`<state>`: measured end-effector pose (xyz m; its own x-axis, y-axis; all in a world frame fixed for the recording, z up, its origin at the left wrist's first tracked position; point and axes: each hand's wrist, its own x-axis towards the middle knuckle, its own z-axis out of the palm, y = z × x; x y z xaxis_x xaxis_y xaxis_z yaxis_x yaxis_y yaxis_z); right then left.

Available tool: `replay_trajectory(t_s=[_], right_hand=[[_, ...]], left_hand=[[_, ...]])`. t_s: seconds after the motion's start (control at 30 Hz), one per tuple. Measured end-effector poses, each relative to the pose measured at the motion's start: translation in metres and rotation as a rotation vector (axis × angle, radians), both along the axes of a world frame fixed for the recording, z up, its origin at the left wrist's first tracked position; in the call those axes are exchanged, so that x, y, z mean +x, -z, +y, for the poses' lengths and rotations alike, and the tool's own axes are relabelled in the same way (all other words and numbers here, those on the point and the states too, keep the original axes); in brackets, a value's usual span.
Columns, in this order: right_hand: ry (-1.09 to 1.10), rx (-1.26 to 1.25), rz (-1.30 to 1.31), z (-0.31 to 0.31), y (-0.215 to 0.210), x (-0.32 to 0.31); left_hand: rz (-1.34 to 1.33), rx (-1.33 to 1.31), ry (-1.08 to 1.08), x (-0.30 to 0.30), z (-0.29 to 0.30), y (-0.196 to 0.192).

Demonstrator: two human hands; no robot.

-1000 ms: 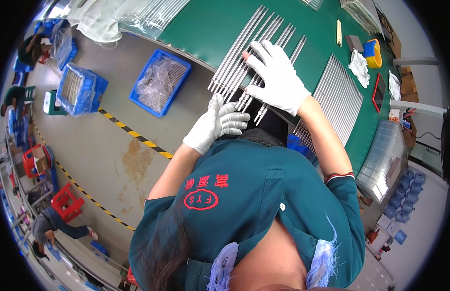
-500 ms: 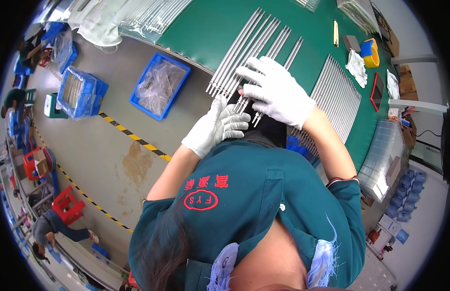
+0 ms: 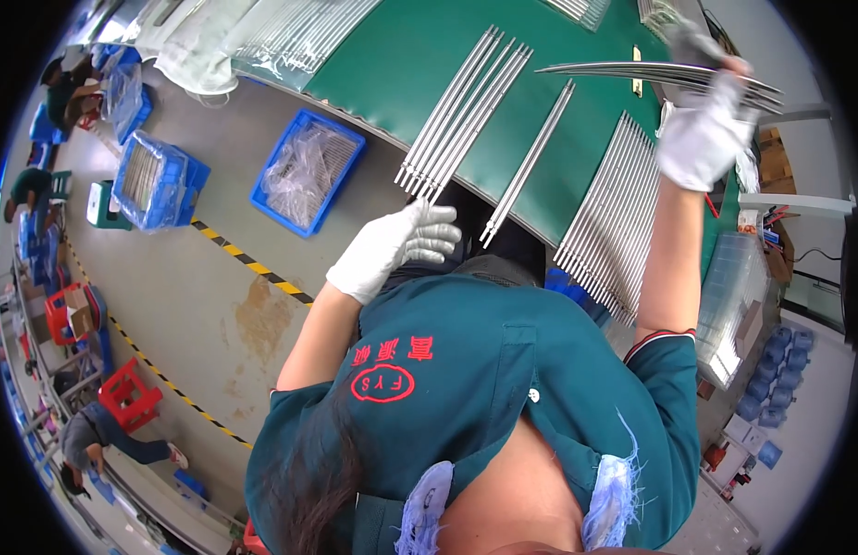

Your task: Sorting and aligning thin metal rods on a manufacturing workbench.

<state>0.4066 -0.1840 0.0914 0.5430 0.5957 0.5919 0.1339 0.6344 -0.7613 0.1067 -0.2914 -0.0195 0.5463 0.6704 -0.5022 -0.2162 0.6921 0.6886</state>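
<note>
My right hand (image 3: 709, 139), in a white glove and smeared by motion, grips several thin metal rods (image 3: 651, 70) above the right part of the green table (image 3: 382, 83). Their far ends point left over the table. My left hand (image 3: 389, 250), also gloved, is open at the table's front edge. Its thumb side is close to the near ends of a loose group of silver rods (image 3: 466, 111); whether it touches them I cannot tell. Between my hands lies a narrow bunch of rods (image 3: 529, 162). A wide, even row of rods (image 3: 614, 213) lies farther right.
A blue crate (image 3: 308, 173) with plastic film stands on the floor to the left, another wrapped blue crate (image 3: 160, 180) beyond it. Plastic-wrapped rods (image 3: 304, 37) lie at the table's far left. Clear plastic trays (image 3: 728, 296) are at the right. Other people (image 3: 114, 435) work at left.
My right hand has moved right and away from the middle, carrying several rods lifted off the table. My left hand has shifted slightly left and down.
</note>
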Motion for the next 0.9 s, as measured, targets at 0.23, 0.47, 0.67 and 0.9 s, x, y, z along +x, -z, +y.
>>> replay_trajectory(t_s=[0.23, 0.47, 0.67, 0.9], right_hand=[[-0.867, -0.382, 0.617, 0.019, 0.041, 0.026], [-0.141, -0.745, -0.297, 0.024, 0.111, -0.016], [0.291, -0.687, -1.209, 0.042, 0.156, 0.005], [0.348, -0.389, -1.468, 0.031, 0.121, -0.023]], left_hand=[[-0.050, -0.008, -0.170, 0.022, -0.016, 0.041], [-0.420, -0.063, -0.121, 0.038, -0.014, 0.056], [-0.415, -0.054, -0.075, 0.039, -0.015, 0.045], [-0.270, -0.127, -0.131, 0.027, -0.013, 0.038]])
